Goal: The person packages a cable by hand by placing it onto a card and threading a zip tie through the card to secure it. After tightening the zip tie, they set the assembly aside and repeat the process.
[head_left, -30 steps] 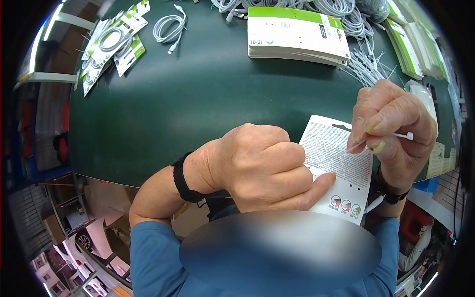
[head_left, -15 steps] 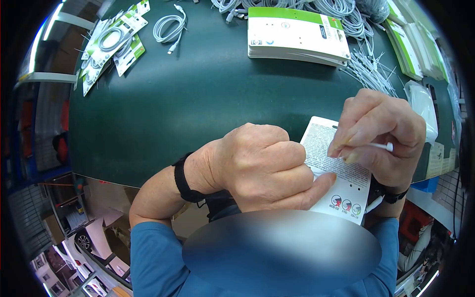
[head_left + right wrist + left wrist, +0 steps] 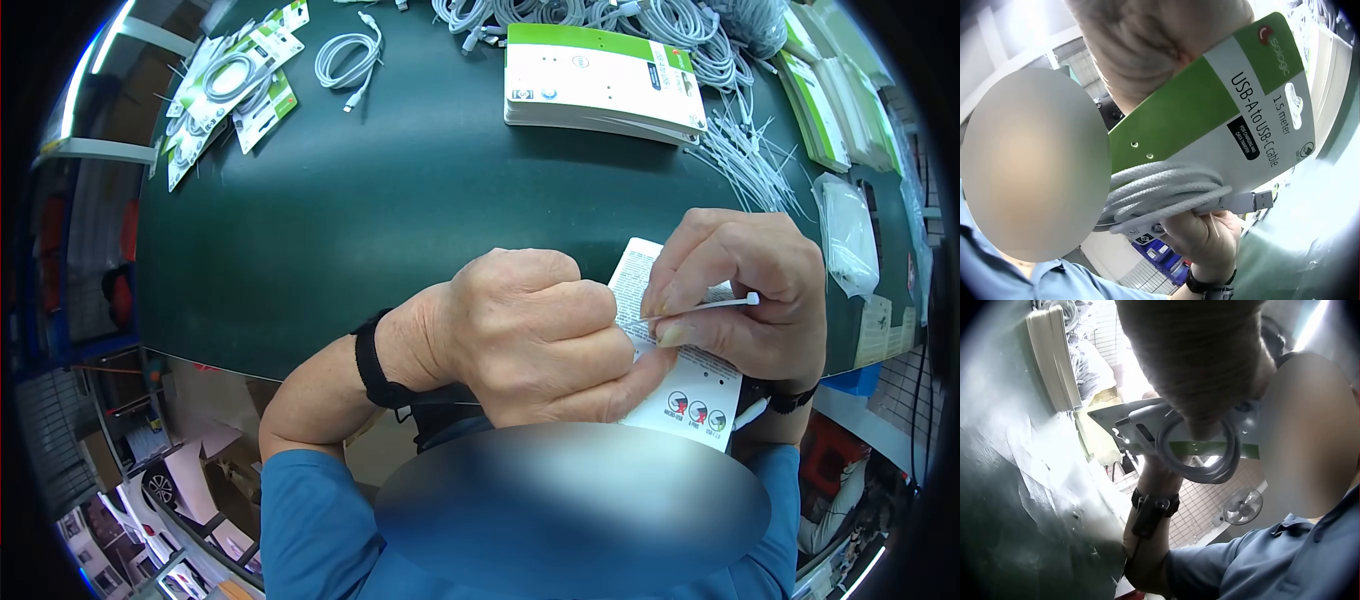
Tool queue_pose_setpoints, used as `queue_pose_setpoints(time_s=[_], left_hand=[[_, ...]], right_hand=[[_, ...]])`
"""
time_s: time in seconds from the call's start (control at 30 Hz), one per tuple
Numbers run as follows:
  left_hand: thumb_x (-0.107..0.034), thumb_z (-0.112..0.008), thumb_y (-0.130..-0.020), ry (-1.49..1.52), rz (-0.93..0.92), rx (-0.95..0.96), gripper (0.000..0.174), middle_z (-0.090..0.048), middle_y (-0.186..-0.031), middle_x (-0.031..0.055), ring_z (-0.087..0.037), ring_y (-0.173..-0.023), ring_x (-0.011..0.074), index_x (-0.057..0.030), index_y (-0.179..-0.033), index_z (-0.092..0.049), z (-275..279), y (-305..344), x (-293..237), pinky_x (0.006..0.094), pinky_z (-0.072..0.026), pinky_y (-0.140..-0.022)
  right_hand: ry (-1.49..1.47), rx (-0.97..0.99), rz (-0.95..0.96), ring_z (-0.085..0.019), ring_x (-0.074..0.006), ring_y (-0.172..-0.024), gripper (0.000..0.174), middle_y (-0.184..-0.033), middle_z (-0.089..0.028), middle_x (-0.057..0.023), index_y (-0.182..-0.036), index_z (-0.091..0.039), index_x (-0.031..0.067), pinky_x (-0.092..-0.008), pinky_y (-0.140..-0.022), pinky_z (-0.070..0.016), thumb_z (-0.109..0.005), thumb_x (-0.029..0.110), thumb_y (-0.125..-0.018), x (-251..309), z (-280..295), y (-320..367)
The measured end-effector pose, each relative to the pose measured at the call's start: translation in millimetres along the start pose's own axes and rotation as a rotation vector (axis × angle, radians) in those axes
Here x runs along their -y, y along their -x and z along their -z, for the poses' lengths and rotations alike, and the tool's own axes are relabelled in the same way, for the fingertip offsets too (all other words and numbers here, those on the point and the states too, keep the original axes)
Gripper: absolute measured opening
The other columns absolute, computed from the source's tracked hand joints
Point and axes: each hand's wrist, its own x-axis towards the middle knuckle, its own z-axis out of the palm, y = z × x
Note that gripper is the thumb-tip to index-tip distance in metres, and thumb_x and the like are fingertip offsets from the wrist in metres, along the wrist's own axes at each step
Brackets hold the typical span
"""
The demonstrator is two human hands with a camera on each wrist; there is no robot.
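Observation:
My left hand (image 3: 545, 345) grips a printed card (image 3: 690, 395), its text side facing up in the head view. On the card's green-and-white underside, a coiled white braided USB cable (image 3: 1163, 190) lies against it, the left thumb and fingers pressing the coil there. A metal USB plug (image 3: 1263, 199) sticks out beside the thumb. Between thumb and fingers my right hand (image 3: 745, 285) pinches a thin white cable tie (image 3: 725, 303), its square head pointing right. The fingertips of that hand are over the card, right by the left hand's knuckles; the tie's far end is partly hidden.
Ahead stands a stack of cards (image 3: 600, 75), with coiled cables (image 3: 690, 30) behind it and loose cable ties (image 3: 750, 165) to its right. Carded cables (image 3: 230, 90) and one loose coil (image 3: 348, 60) lie far left. A plastic bag (image 3: 850, 235) sits at the right.
The right hand has come left and down over the card with the cable tie, up to the left hand. My left hand has kept its grip on the card in place.

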Motion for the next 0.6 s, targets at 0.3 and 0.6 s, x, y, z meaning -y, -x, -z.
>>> queue_pose_setpoints(time_s=[0.3, 0.6], left_hand=[[-0.031, -0.085, -0.074, -0.082, 0.035, -0.024, 0.039, -0.049, -0.066, -0.0085, -0.047, -0.057, 0.0049, -0.0136, -0.108, -0.081, -1, 0, -4, 0.0233, -0.0347, -0.05], [-0.032, -0.083, -0.066, -0.196, 0.047, 0.007, 0.048, -0.048, -0.069, -0.0083, -0.05, -0.066, 0.0096, -0.0161, -0.111, -0.08, 4, -4, -6, 0.0254, -0.036, -0.054]], right_hand=[[-0.049, 0.089, -0.106, -0.072, -0.0164, -0.073, 0.016, -0.083, -0.073, -0.0056, -0.087, -0.078, 0.0057, -0.0286, -0.061, -0.0542, -0.089, 0.001, -0.075, 0, 0, -2], [-0.059, 0.133, -0.103, -0.07, -0.0162, -0.072, 0.016, -0.084, -0.072, -0.0079, -0.089, -0.081, 0.0025, -0.0274, -0.061, -0.0518, -0.091, 0.003, -0.076, -4, 10, -7]])
